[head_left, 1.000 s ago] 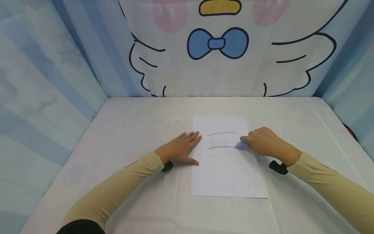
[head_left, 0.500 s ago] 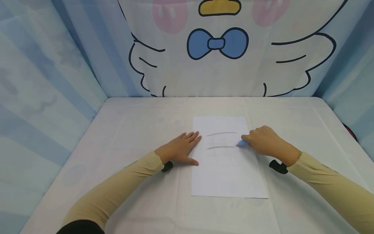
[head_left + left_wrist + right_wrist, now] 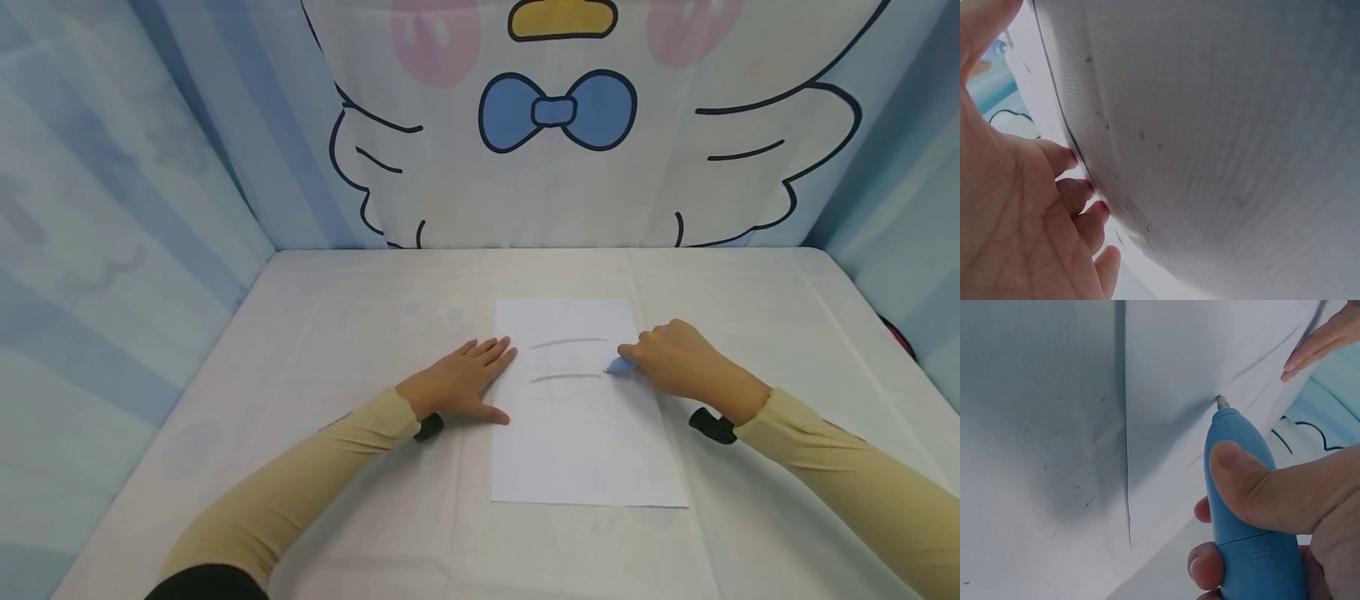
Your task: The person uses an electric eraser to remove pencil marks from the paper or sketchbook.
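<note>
My right hand [image 3: 678, 362] grips a chunky blue pen-shaped tool, which looks like an electric eraser [image 3: 1247, 487]. In the right wrist view the thumb lies along its body, and fingertips show on the far side. Its narrow tip points at the paper, close to the end of a grey line [image 3: 1266, 355]. The white sheet of paper [image 3: 585, 458] lies on the table and bears two long grey strokes, an upper one [image 3: 568, 342] and a lower one [image 3: 566, 377]. Fingers spread, my left hand [image 3: 461, 379] rests flat at the paper's left edge.
A pale cloth [image 3: 375, 308] covers the table. Behind it hangs a curtain [image 3: 555, 192] printed with a cartoon figure and a blue bow tie. Blue and white curtains flank both sides, the left one [image 3: 112, 250] reaching close in. Dark straps sit on both wrists.
The tool's tip has shifted slightly up and away from the right end of the lower line, and my right hand has risen a little with it. My left hand and the paper stay put.
</note>
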Motion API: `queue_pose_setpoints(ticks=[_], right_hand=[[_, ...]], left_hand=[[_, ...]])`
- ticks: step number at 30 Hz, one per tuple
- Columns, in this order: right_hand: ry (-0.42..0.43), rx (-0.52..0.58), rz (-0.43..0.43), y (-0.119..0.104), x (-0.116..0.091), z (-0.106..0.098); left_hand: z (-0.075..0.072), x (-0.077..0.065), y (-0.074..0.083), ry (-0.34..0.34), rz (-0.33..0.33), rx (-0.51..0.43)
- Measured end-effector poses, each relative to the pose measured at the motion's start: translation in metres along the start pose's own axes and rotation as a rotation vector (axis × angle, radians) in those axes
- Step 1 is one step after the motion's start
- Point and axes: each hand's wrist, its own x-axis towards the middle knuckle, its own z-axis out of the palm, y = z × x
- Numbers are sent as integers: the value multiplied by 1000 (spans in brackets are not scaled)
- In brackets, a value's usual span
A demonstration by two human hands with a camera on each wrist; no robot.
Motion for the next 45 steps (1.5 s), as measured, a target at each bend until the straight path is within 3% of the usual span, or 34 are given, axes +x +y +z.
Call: queue_pose_setpoints(ticks=[45], right_hand=[[-13,24,-3,-6,6,-4]], left_hand=[[1,1,-2,13,14,-18]])
